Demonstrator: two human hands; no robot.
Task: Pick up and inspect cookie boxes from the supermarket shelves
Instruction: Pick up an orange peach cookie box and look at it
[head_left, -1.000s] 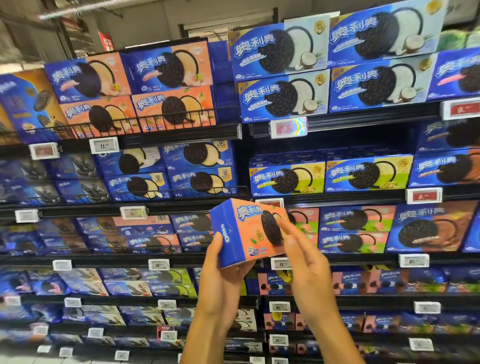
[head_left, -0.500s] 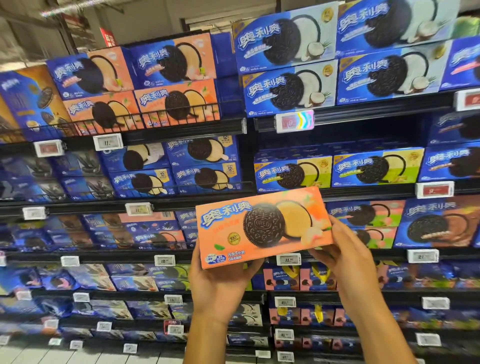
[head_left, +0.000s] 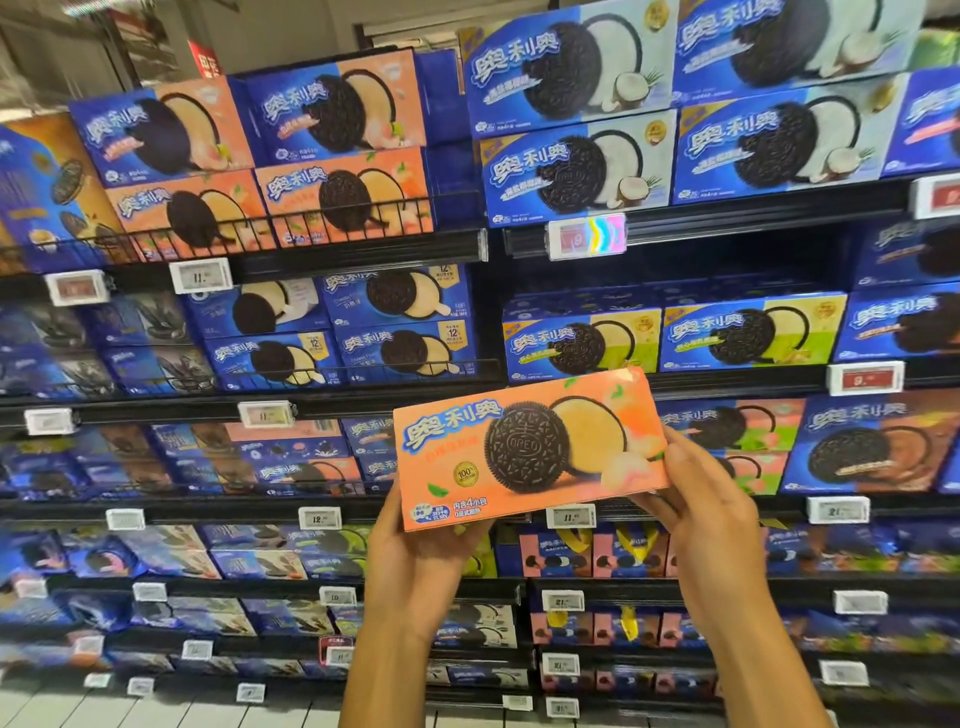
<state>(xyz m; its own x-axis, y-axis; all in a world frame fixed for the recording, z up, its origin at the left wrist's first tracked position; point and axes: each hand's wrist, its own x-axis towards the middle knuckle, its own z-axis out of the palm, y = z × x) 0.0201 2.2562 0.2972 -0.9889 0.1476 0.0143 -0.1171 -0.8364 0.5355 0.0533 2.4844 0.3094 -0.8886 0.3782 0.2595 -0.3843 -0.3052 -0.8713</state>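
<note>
Box (head_left: 530, 449) turned since a second ago: then end-on, blue side showing, now orange front fully facing camera, slightly tilted, right end higher. Left hand (head_left: 421, 558) grips lower left corner from beneath, fingers behind box. Right hand (head_left: 701, 512) grips right end, thumb on front edge, fingers behind. Box held in air in front of shelves (head_left: 363, 247); price tag (head_left: 570, 517) just under the box, between the hands.

Box (head_left: 530, 449) between both hands, before shelves (head_left: 363, 249).
</note>
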